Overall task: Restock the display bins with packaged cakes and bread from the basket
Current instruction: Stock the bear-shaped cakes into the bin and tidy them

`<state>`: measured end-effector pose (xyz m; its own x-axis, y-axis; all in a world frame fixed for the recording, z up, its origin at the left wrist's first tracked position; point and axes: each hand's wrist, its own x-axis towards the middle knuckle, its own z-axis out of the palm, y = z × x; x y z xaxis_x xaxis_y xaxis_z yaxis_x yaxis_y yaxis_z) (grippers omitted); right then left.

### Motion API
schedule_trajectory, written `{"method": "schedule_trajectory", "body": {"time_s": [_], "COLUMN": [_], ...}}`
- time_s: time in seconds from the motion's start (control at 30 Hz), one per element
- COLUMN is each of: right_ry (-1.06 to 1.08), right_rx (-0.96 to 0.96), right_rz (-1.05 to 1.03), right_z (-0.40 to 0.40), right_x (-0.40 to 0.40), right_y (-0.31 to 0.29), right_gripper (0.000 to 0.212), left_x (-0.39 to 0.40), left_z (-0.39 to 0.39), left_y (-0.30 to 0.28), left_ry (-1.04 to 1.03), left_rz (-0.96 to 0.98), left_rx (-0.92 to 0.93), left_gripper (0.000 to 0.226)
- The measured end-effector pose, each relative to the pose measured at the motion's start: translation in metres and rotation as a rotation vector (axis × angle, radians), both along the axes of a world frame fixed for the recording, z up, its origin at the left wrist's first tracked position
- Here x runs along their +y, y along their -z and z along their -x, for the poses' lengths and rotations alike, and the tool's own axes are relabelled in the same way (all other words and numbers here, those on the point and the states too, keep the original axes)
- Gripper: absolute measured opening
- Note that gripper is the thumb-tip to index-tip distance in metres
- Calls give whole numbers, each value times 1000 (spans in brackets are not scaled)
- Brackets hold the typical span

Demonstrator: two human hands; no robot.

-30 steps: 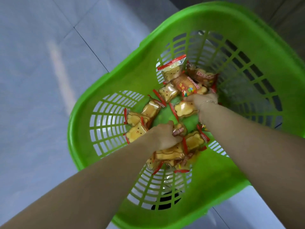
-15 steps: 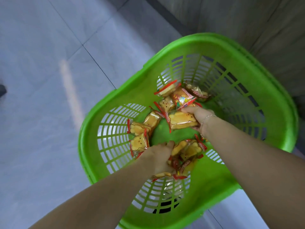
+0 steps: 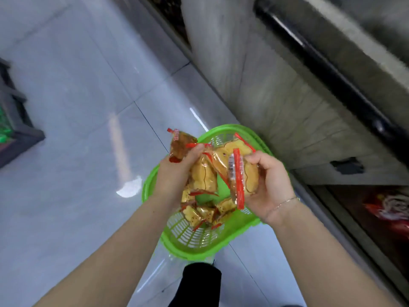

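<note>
A green plastic basket (image 3: 239, 238) stands on the floor below my hands, with several clear-wrapped cakes (image 3: 208, 212) with red seams lying in it. My left hand (image 3: 174, 173) grips a bunch of packaged cakes (image 3: 202, 176) lifted above the basket; one packet (image 3: 180, 145) sticks up past my fingers. My right hand (image 3: 270, 185) holds another packaged cake (image 3: 241, 173) with a red strip down its front, close beside the left bunch.
A grey display unit (image 3: 276, 91) with a black rail (image 3: 332, 76) runs along the right. A lower shelf (image 3: 389, 209) at the right holds red packets. A dark shelf base (image 3: 15, 131) stands at the far left on the glossy tiled floor. My dark trouser leg (image 3: 199, 282) shows below.
Both hands have risen out of the basket, each holding packaged cakes. The view has pulled back and up, so the basket now looks small and the display unit appears.
</note>
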<state>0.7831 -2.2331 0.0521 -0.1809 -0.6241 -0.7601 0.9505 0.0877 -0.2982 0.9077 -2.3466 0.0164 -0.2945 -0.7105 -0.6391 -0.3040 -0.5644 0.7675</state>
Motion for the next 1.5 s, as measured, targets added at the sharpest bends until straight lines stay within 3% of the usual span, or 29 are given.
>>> {"method": "schedule_trajectory", "body": {"time_s": [0.07, 0.2, 0.33, 0.47, 0.63, 0.7, 0.8, 0.93, 1.07, 1.17, 1.23, 1.43, 1.5], "right_ry": [-24, -34, -47, -9, -4, 54, 284, 717, 1073, 1123, 1109, 1065, 1050], "right_rx": [30, 231, 467, 593, 630, 610, 484, 342, 350, 357, 362, 240, 226], "right_rz": [33, 54, 105, 108, 109, 62, -44, -63, -134, -218, -220, -141, -96], "right_z": [-2, 6, 16, 29, 41, 40, 39, 33, 24, 19, 20, 34, 37], "right_x": [2, 19, 55, 116, 221, 266, 343, 454, 549, 594, 607, 608, 604], "right_y": [-67, -199, -310, -383, -440, -454, -454, -432, -404, -387, -376, -344, -338], "right_gripper": [48, 36, 25, 21, 47, 38, 26, 34, 25, 20, 19, 41, 42], "left_x": [4, 24, 59, 105, 190, 234, 306, 392, 467, 507, 525, 553, 551], "left_z": [12, 28, 45, 72, 112, 124, 140, 158, 169, 186, 202, 239, 243], "left_y": [-66, -196, -305, -385, -440, -451, -456, -450, -428, -402, -385, -358, -358], "left_ry": [-13, -34, 11, 113, 371, 529, 749, 950, 1283, 1398, 1426, 1651, 1651], "left_rz": [8, 52, 226, 280, 266, 218, 0, -264, 14, 250, 348, 333, 272], "left_rx": [70, 166, 256, 235, 264, 303, 340, 320, 175, 79, 50, -104, -46], "left_gripper": [42, 36, 43, 65, 67, 59, 52, 51, 36, 22, 26, 48, 40]}}
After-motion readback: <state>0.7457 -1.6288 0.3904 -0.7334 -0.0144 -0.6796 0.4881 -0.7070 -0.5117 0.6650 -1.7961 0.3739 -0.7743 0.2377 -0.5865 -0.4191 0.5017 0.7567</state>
